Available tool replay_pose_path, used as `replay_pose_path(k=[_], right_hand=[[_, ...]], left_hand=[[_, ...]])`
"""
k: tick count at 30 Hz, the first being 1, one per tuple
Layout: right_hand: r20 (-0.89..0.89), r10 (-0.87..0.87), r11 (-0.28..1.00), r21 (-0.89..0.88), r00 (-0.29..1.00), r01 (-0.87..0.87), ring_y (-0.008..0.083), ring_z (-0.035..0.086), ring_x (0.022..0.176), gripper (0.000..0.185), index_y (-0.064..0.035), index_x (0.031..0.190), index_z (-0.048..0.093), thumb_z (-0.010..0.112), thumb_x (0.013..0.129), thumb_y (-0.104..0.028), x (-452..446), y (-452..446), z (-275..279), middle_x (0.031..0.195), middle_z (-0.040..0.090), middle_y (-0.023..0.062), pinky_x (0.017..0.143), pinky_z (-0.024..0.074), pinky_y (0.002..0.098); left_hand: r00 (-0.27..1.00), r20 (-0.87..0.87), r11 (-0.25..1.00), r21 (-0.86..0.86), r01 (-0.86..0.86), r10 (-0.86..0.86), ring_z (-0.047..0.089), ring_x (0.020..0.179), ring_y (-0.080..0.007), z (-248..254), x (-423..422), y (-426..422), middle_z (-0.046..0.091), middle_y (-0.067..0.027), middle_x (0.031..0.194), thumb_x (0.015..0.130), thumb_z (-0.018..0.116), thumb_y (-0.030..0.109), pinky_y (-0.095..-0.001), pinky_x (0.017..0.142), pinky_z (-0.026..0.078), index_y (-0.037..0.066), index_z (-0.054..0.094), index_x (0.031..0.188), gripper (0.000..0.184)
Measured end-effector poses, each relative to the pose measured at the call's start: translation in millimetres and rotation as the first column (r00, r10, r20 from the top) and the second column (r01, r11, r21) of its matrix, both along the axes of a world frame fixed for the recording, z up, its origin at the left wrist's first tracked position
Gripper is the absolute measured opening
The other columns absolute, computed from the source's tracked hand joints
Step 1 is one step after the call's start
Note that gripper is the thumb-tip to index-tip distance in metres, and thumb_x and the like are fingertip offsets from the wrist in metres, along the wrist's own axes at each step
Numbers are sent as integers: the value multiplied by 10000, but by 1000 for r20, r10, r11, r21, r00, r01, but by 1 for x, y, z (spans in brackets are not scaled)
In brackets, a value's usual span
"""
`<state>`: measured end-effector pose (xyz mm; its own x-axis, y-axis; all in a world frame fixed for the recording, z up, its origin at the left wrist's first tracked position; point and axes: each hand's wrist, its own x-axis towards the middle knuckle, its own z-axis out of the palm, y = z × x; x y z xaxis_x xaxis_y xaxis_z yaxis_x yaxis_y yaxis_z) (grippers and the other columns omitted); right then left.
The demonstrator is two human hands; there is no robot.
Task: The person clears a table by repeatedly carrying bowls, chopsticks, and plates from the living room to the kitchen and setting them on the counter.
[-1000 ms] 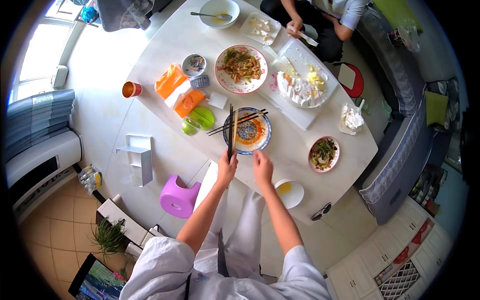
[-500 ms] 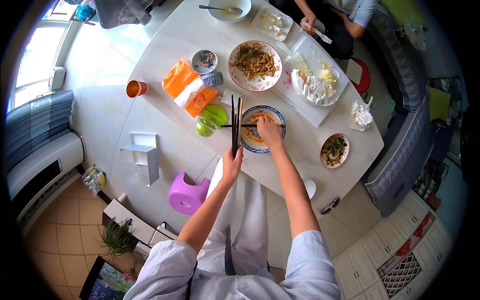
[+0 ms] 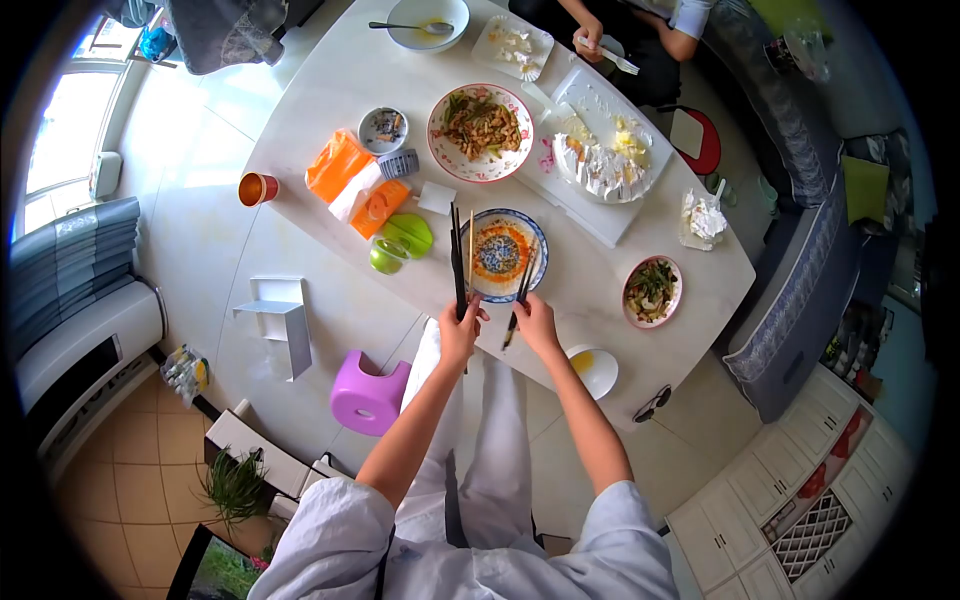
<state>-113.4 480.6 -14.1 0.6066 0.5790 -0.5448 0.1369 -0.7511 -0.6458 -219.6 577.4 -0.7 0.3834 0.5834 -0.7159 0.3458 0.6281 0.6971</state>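
My left hand (image 3: pixel 461 330) is closed around several upright chopsticks (image 3: pixel 458 255), most of them black and one light wooden. Black chopsticks (image 3: pixel 525 282) also stick out of my right hand (image 3: pixel 535 322), whose fingers are wrapped round them near the table's front edge. Just beyond both hands sits a blue-rimmed plate (image 3: pixel 540 255) with orange, oily sauce left on it. Left of the plate lie a green lid-like piece (image 3: pixel 412 232) and a clear cup with something green (image 3: pixel 385 257).
A floral bowl of cooked food (image 3: pixel 438 150), a partly eaten cake (image 3: pixel 605 170) and a small dish of vegetables (image 3: pixel 652 290) stand on the table (image 3: pixel 330 255). A white bowl (image 3: pixel 597 372) is near my right forearm. Across the table, a person's hand (image 3: pixel 590 38) holds a white fork. A purple stool (image 3: pixel 370 395) stands on the floor.
My right hand has drawn back from over the plate toward me, and its chopsticks now point upward instead of sideways. The plate's patterned centre is uncovered. The view has shifted slightly.
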Motion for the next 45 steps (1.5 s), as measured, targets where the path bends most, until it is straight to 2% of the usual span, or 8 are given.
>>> replay_pose_path(k=[2, 5, 13, 17, 20, 25, 40, 45], right_hand=[[-557, -263, 948, 3, 788, 319, 50, 464, 546, 135, -43, 799, 502, 503, 834, -174, -9, -5, 4, 589, 458, 4, 480, 350, 188], [-771, -229, 870, 111, 595, 480, 43, 405, 519, 133, -55, 819, 501, 455, 858, -174, -24, 1, 20, 599, 430, -27, 467, 312, 180], [-884, -131, 876, 109, 448, 470, 40, 390, 574, 221, -36, 1033, 479, 368, 888, -160, -29, 10, 17, 710, 451, -34, 520, 331, 168], [-710, -103, 873, 271, 696, 405, 111, 508, 721, 283, -17, 1096, 448, 344, 894, -185, -51, 14, -1, 830, 528, 37, 659, 406, 216], [-345, -143, 952, 207, 928, 223, 385, 513, 887, 337, 1, 1102, 402, 352, 883, -251, -62, 16, 3, 918, 555, 216, 704, 413, 382], [-356, -128, 985, 59, 926, 159, 388, 553, 721, 269, -8, 876, 421, 391, 862, -275, -72, 20, 18, 726, 569, 197, 594, 410, 417], [-397, -250, 941, 116, 883, 318, 195, 521, 568, 233, -10, 870, 479, 427, 860, -237, -86, 18, 22, 648, 544, 109, 536, 400, 297], [-398, -225, 946, 129, 889, 297, 200, 547, 585, 233, -11, 803, 511, 482, 835, -240, -81, 17, 12, 639, 559, 102, 541, 406, 302]], left_hand=[[1000, 7, 998, -57, -15, 15, 371, 386, -43, 0, 2, -1, 465, 8, 526, 844, 512, 187, -195, 348, 272, 16, 512, 767, 188], [996, -54, 991, -116, 60, -67, 369, 379, -48, 4, 6, -2, 491, -4, 530, 838, 524, 208, -202, 340, 269, 15, 510, 717, 228], [991, 13, 971, -196, 134, -134, 446, 428, -67, 18, 5, 13, 507, -5, 534, 807, 575, 238, -209, 376, 321, 9, 540, 674, 267], [962, -20, 963, -18, 271, -271, 453, 489, -48, -5, -2, 12, 542, -2, 588, 793, 594, 219, -198, 424, 346, -13, 575, 749, 238], [967, -19, 967, 32, 254, -253, 410, 497, -46, -5, 5, 9, 513, 22, 573, 799, 575, 220, -215, 437, 334, 14, 592, 748, 214], [950, -244, 956, 171, 240, -195, 375, 507, -65, -18, 4, 8, 447, 6, 548, 830, 511, 253, -246, 450, 320, 19, 500, 669, 284], [934, 26, 930, -81, 358, -357, 355, 522, -64, -16, -4, 24, 402, 28, 566, 846, 507, 260, -226, 466, 319, 28, 465, 709, 272], [985, 17, 971, -168, 169, -169, 418, 436, -82, -18, -2, 26, 437, -3, 529, 854, 490, 264, -221, 395, 349, 42, 432, 679, 289]])
